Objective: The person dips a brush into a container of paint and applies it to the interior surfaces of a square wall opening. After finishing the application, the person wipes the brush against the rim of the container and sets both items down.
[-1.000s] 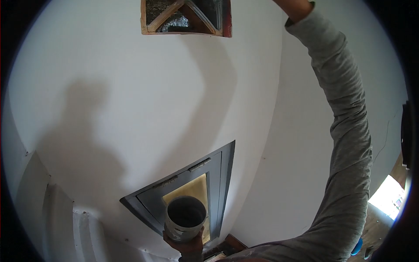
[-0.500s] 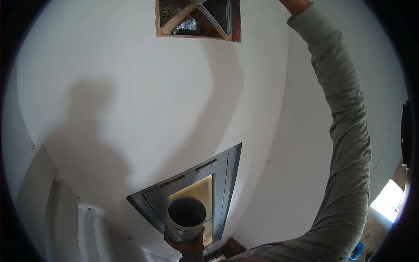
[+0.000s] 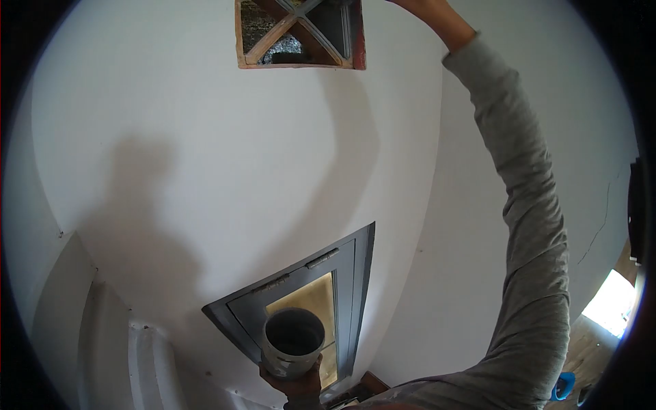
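Note:
My left hand is wrapped around the lower part of a round paint pot, low in the view. The pot is open at the top, with a dark grey inside and smears on its outer wall. My right hand is raised at the top edge, beside the right end of a small window frame with crossed wooden bars set high in the white wall. Its fingers run out of view, so what they hold or touch is hidden.
A grey-framed door with hinges and a yellowish panel stands behind the pot. White walls surround me, with shadows on them. Pale ledges are at lower left. A blue object lies on the floor at lower right.
My right hand and sleeve have shifted left and a little down in view, so more of the hand shows. The paint pot stays in my left hand, nearly unmoved.

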Motion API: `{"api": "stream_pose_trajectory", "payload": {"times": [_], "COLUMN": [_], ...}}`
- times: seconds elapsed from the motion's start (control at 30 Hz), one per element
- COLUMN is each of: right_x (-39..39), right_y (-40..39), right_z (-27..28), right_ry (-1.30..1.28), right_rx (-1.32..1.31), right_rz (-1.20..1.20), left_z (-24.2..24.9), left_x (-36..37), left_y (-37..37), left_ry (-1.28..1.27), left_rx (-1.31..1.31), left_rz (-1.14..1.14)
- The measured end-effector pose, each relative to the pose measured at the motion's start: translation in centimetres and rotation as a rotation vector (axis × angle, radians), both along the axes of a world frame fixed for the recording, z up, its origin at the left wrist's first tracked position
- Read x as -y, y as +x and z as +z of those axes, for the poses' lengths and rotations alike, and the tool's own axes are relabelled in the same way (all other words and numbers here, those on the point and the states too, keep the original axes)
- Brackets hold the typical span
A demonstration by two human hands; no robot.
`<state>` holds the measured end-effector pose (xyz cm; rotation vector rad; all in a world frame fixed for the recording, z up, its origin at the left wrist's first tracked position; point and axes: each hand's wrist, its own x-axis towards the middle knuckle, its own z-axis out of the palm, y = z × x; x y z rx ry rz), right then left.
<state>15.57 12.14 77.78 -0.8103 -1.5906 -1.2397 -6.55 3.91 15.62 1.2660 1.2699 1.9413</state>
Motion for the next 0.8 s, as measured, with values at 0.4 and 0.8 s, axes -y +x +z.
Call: {"api": "stream_pose_trajectory", "payload": {"times": [0.4,0.8], "right_x": [-6.2,1.3], "right_y": [1.0,-0.1], "right_z": [-2.4,-5.0], "right_ry": [-0.054,-0.123], "right_rx": [-0.02,-0.109], "right_rz": [0.019,0.435], "left_z": [-0.1,3.8], "left_x": [0.8,0.5], "left_y": [0.0,-1.2], "left_ry": [-0.125,-0.145], "left_rx": [0.528,1.145], "left_rz": [-0.205,-0.533]}}
